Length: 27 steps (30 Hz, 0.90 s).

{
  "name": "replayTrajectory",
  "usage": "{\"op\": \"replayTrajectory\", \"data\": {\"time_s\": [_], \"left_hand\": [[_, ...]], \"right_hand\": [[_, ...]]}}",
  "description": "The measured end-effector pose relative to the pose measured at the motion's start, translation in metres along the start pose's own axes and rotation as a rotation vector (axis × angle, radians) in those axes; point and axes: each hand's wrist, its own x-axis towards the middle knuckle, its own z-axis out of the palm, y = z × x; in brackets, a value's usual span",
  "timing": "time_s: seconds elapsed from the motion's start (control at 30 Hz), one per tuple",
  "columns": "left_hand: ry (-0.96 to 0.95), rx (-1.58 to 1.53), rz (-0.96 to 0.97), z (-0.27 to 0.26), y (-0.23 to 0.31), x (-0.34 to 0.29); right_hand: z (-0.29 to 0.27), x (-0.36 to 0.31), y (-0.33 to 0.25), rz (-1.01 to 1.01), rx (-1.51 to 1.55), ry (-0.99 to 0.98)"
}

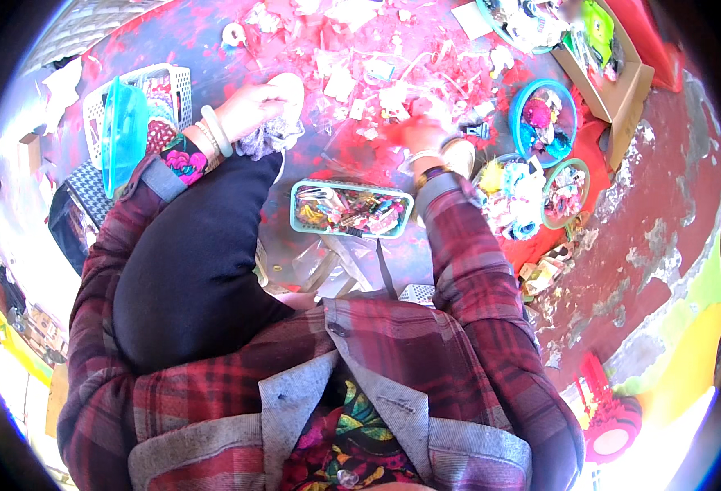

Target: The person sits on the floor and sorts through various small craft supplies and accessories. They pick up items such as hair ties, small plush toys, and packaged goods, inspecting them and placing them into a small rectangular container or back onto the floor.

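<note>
My left hand [250,108] is closed at the upper left, above my dark-clothed knee. From its grip hangs a bunched greyish-lavender knitted piece [270,139], with a pale rounded object [288,92] against the fingertips. A loose pale strand trails down from the bunch. My right hand [422,135] reaches over the messy surface, smeared by motion and washed out in pink light, so its fingers are unclear. Right beside its wrist is a pale round roll [460,154], and a small dark clip [478,130] lies close by.
A long mint-rimmed basket [296,221] of small trinkets sits between my arms. At right are a blue bowl [518,110] of pompoms, a green-rimmed bowl [546,200] and a cardboard box [632,96]. A white basket [185,86] with a blue lid [123,135] stands left.
</note>
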Motion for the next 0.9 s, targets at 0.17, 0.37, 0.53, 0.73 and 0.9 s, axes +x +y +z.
{"op": "replayTrajectory", "data": {"time_s": [0.17, 0.37, 0.53, 0.73, 0.9], "left_hand": [[0.02, -0.051, -0.087, -0.001, 0.01, -0.005], [0.036, -0.101, -0.07, 0.0, 0.013, -0.01], [0.02, 0.005, -0.053, -0.003, 0.004, -0.008], [0.023, -0.025, -0.026, -0.003, 0.004, -0.008], [0.002, -0.05, -0.04, 0.001, 0.008, -0.005]], "right_hand": [[-0.054, -0.062, -0.08, -0.425, 0.5, 0.118], [-0.059, 0.029, 0.006, -0.073, 0.021, 0.268], [-0.084, 0.076, 0.059, 0.077, 0.307, 0.103], [-0.101, 0.042, -0.003, 0.043, 0.525, 0.262], [-0.012, -0.009, -0.073, -0.25, 0.282, 0.131]]}}
